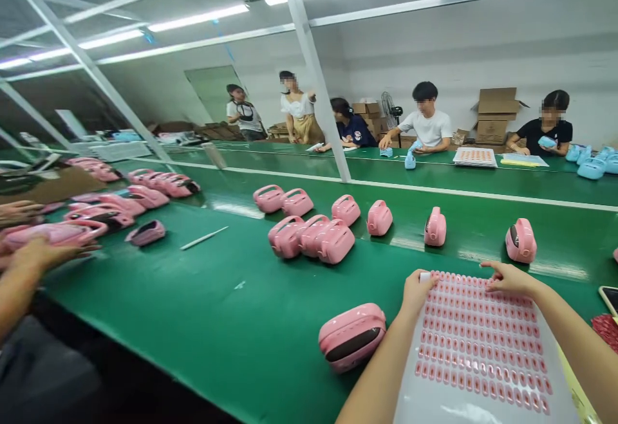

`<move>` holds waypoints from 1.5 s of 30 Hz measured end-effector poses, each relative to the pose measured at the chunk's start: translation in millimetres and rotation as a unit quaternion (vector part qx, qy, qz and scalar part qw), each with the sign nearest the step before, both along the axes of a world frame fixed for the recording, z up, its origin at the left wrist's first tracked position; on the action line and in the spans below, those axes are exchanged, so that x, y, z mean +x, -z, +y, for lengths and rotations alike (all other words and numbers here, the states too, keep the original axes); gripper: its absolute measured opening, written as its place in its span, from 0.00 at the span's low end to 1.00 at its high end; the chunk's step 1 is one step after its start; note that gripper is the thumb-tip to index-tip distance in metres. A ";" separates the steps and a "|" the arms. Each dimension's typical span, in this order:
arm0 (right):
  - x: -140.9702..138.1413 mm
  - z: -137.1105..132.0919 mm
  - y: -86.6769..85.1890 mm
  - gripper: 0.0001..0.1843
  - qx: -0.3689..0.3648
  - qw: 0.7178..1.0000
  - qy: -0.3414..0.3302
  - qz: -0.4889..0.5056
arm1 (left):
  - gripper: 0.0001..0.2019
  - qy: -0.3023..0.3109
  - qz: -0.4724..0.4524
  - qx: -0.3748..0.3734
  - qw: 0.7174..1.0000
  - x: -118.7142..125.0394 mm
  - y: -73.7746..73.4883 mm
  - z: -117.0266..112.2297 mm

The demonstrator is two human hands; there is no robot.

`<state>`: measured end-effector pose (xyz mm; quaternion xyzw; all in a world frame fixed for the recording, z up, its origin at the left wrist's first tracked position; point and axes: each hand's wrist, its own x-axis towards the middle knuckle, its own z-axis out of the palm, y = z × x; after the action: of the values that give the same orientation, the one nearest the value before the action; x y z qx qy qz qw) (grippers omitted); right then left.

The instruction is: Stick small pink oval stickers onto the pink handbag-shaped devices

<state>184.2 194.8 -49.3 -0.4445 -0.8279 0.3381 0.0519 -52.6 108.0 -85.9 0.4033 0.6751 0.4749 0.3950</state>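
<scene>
At lower right lies a white sticker sheet (480,340), covered with rows of small pink oval stickers with darker red centres. My left hand (418,292) grips its upper left corner, thumb on the front. At the top edge, toward the right, my right hand (509,280) holds the sheet with the thumb on its face; the index finger reaches out past the edge. The other fingers of that hand are hidden. Beside my left forearm rests a pink rounded case (352,337) with a dark band along its side, touched by neither hand.
Several pink handled cases (333,242) stand across the green table (203,321). A white pen (204,237) lies at left, where a co-worker's hand (41,253) holds a pink case. A phone (609,298) is at the right edge. Several people sit or stand beyond.
</scene>
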 end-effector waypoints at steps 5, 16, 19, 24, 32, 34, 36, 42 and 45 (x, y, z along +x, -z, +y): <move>27.9 -6.7 -6.6 0.37 0.034 0.997 0.066 -0.026 | 0.15 0.014 -0.001 0.008 1.000 -6.3 -0.2 4.3; 30.6 -23.7 -6.1 0.34 0.085 0.987 0.121 -0.056 | 0.24 -0.022 -0.011 0.072 0.997 -8.2 -13.3 6.5; 31.9 -23.6 -5.3 0.36 0.098 0.987 0.112 -0.060 | 0.24 -0.034 0.001 0.076 0.997 -6.1 -19.0 5.2; 32.9 -29.5 1.2 0.26 0.146 0.979 0.117 -0.082 | 0.23 -0.046 0.044 0.084 0.994 -4.0 -20.3 3.0; 31.2 -30.1 26.6 0.21 0.191 0.961 0.152 -0.128 | 0.18 -0.060 0.136 0.115 0.982 9.7 -19.5 -1.3; 34.1 -31.6 30.5 0.22 0.206 0.959 0.147 -0.126 | 0.24 -0.063 0.160 0.144 0.974 14.6 -27.0 -20.2; 39.9 -33.2 33.0 0.22 0.224 0.958 0.138 -0.113 | 0.26 -0.049 0.183 0.179 0.965 12.7 -37.5 -50.1; 35.4 -35.7 21.8 0.28 0.298 0.938 0.176 -0.012 | 0.19 -0.187 0.371 0.282 0.865 -60.3 -61.5 -144.9; -10.3 -57.4 2.6 0.29 0.314 0.931 0.132 0.131 | 0.24 -0.152 0.284 0.091 0.942 -101.5 -61.6 -159.4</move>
<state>174.0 137.5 -51.9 -0.4623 -0.8117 0.1057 0.3409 -154.1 -51.4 -24.3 0.4480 0.7665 0.4547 0.0716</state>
